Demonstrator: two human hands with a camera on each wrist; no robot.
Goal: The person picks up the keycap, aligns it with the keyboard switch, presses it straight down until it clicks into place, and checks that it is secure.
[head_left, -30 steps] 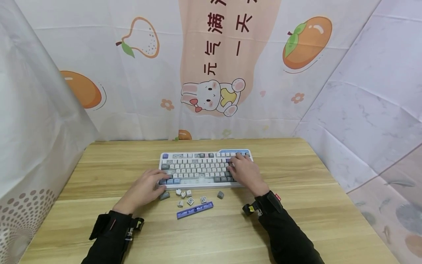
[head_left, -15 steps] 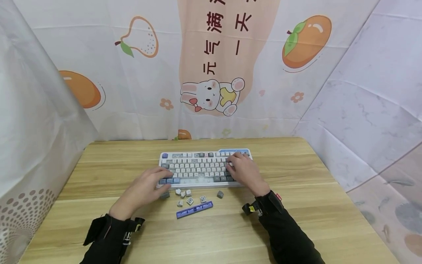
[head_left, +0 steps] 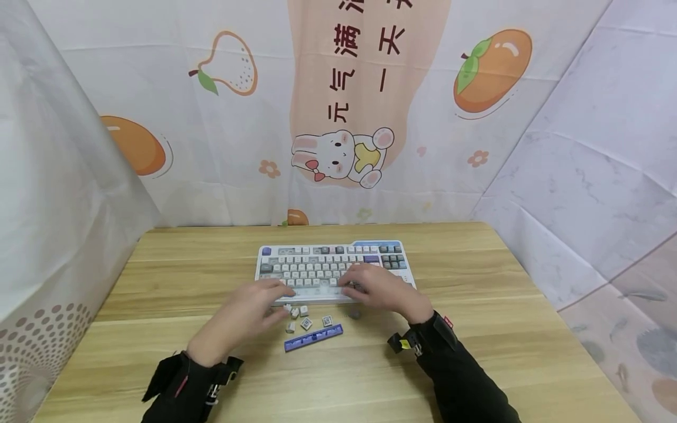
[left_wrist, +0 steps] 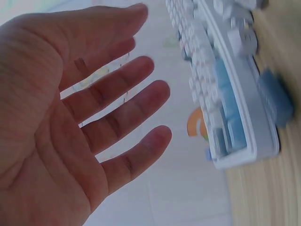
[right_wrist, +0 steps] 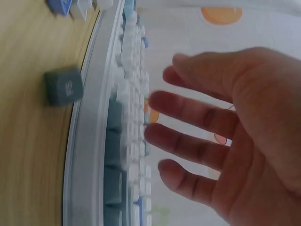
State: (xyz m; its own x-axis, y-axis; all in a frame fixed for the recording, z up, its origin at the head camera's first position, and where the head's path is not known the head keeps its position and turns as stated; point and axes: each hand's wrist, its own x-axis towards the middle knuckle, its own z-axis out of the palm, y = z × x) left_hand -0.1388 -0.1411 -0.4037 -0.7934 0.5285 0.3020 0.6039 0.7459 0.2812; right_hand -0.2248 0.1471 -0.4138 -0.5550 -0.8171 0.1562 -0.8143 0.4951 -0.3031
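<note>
A white keyboard (head_left: pixel 312 270) with white, grey and blue keys lies on the table, its long bottom-row stretch showing pale base. My left hand (head_left: pixel 244 314) hovers over its lower left part, fingers spread and loosely bent. Above the lower right part, my right hand (head_left: pixel 383 292) hangs with relaxed fingers. Both wrist views show the palms holding nothing. Several small loose keycaps (head_left: pixel 304 311) lie in front of the keyboard, along with a long purple spacebar keycap (head_left: pixel 314 338) that lies hollow side up. A grey keycap (right_wrist: pixel 65 87) sits by the keyboard's front edge, below my right hand.
Another grey-blue keycap (left_wrist: pixel 274 99) lies near the keyboard's front left corner. The wooden table (head_left: pixel 476 282) ends at a back edge against a printed curtain (head_left: pixel 222 147). More pale cloth (head_left: pixel 592 147) hangs on the right side.
Both hands have moved inward: the right from the keyboard's right-hand keys toward its lower middle, the left from the left edge rightward. The purple Enter-area key and right-hand keys are uncovered.
</note>
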